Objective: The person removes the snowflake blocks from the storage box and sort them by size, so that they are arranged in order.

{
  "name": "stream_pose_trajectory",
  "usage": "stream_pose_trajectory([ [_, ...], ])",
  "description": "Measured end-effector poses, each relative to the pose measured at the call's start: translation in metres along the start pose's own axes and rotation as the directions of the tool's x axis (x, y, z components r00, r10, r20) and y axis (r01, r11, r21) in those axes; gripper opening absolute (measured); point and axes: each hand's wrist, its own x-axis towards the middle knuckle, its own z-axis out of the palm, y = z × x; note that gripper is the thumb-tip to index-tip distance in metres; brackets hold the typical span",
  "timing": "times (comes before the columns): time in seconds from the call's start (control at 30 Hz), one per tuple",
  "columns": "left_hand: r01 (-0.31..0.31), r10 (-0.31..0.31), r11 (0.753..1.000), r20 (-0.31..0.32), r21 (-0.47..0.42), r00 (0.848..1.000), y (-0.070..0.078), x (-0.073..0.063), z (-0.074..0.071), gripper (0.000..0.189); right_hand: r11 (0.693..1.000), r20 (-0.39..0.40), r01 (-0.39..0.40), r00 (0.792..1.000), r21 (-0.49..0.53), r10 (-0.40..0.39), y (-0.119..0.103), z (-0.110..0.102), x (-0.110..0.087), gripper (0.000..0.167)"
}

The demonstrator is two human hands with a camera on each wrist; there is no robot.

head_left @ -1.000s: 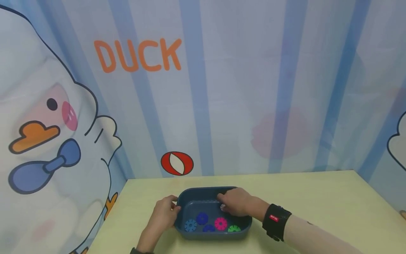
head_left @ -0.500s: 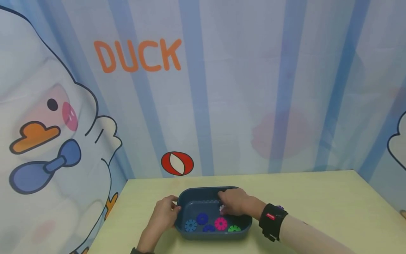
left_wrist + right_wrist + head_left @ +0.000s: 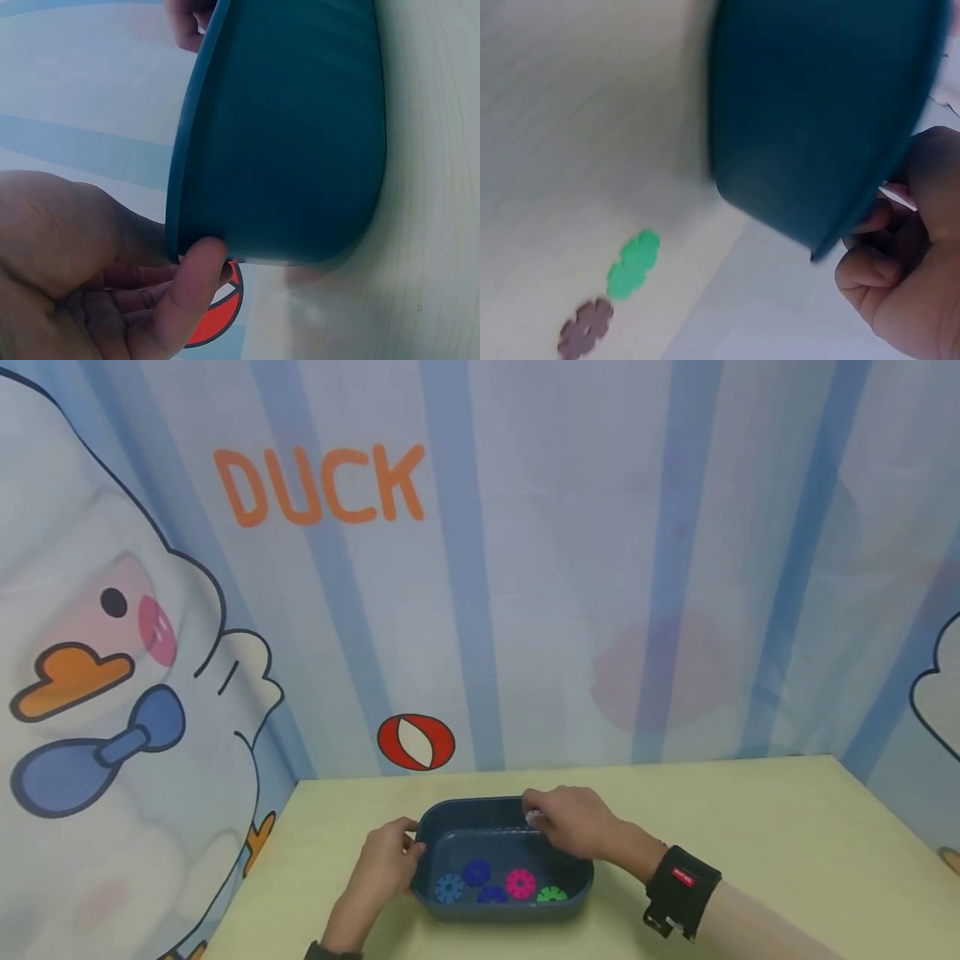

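A dark blue plastic basin (image 3: 502,912) sits on the table. My left hand (image 3: 385,862) pinches its left rim between thumb and fingers, which also shows in the left wrist view. Above the basin's far right part, my right hand (image 3: 577,821) holds a white notched disc (image 3: 533,817) in curled fingers; only a bit of the disc shows. Several notched plastic discs lie on the basin floor: a light blue disc (image 3: 442,890), dark blue ones, a pink disc (image 3: 512,885) and a green disc (image 3: 552,896). Part of the basin's right side is hidden by my right hand.
The pale yellow table (image 3: 750,835) ends at a printed duck curtain (image 3: 555,568) behind. In the right wrist view, a green disc (image 3: 634,264) and a brownish disc (image 3: 576,334) lie on the table to the right of the basin.
My right hand has risen from inside the basin with the white disc, moving up and slightly right. The left hand keeps its grip on the rim. The head view has shifted slightly.
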Motion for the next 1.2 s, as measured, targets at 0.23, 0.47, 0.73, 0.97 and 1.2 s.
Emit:
stream_pose_trajectory([
  [0.23, -0.022, 0.022, 1.0, -0.008, 0.004, 1.0, -0.001, -0.001, 0.001, 0.034, 0.999, -0.067, -0.032, 0.997, 0.037, 0.034, 0.011, -0.02, -0.02, 0.006],
  [0.47, -0.022, 0.022, 1.0, -0.006, 0.006, 1.0, 0.001, -0.001, -0.001, 0.034, 0.995, -0.078, -0.079, 0.993, 0.066, 0.084, 0.025, -0.032, -0.04, 0.01],
  [0.73, -0.028, 0.028, 1.0, -0.014, -0.01, 1.0, 0.001, -0.002, 0.003, 0.033, 0.988, -0.081, -0.153, 0.985, 0.036, 0.155, 0.045, -0.04, -0.067, 0.008],
  [0.97, -0.046, 0.046, 0.999, -0.006, -0.015, 0.999, 0.001, -0.002, 0.006, 0.033, 0.972, -0.059, -0.234, 0.97, 0.034, 0.236, 0.061, -0.05, -0.09, 0.008],
  [1.2, -0.037, 0.037, 0.999, -0.023, -0.009, 0.999, -0.002, -0.002, 0.001, 0.032, 0.972, -0.062, -0.233, 0.97, 0.025, 0.234, 0.071, -0.055, -0.097, 0.006],
])
